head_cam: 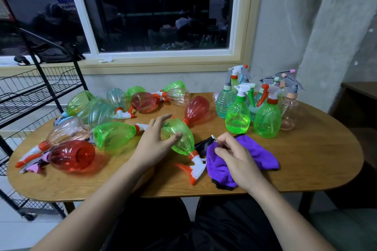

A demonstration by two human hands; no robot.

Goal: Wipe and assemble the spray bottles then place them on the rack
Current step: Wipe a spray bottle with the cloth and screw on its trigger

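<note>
Hands work at an oval wooden bench [306,159] with a smooth, glossy top. The left hand [155,140] rests on a green spray bottle [183,140] lying on its side at the bench's middle, its grip spread, fingers straight and thumb touching the ribbed, see-through plastic. That bottle has an orange collar and a white spray head with an orange trigger, pointing toward the person. Just beside it, the right hand [234,157] has its grip pinching a fluffy purple cloth [263,155] with dark edging, crumpled on the bench. More translucent bottles [91,120], green, red and pale pink, lie scattered to the left. A cluster of upright bottles [255,108] stands at the right rear. A black wire rack [30,87] with mesh shelves stands left of the bench.
</note>
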